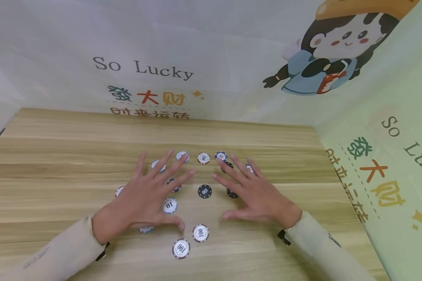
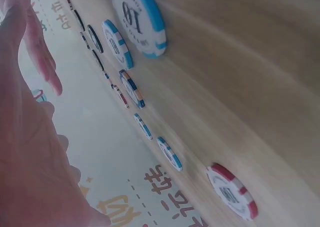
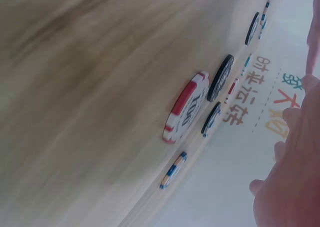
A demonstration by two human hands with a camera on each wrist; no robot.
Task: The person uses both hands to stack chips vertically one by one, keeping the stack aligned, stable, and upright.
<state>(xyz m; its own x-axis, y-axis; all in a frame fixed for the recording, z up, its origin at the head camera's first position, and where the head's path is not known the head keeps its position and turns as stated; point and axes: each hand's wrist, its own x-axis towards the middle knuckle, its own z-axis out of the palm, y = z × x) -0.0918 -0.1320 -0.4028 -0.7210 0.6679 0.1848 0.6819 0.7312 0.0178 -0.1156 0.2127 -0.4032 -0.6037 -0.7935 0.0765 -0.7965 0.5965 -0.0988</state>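
Observation:
Several poker chips lie flat and scattered on the wooden table. My left hand (image 1: 145, 197) hovers over the left ones with fingers spread, partly covering a blue-and-white 10 chip (image 1: 170, 205) and a dark blue chip (image 1: 176, 185). Clear space shows between that palm and the chips in the left wrist view. My right hand (image 1: 260, 193), also spread and holding nothing, is above the right side, overlapping black chips (image 1: 232, 193). Beneath it, a red-and-white 100 chip (image 3: 186, 107) shows only in the right wrist view. Between the hands sits a black 100 chip (image 1: 205, 191).
Two red-and-white 100 chips, one nearer the front (image 1: 181, 248) and one beside it (image 1: 201, 233), lie by the left thumb. Farther back is another 100 chip (image 1: 203, 158). A printed cloth (image 1: 225, 86) walls the table's (image 1: 74, 136) back and right sides.

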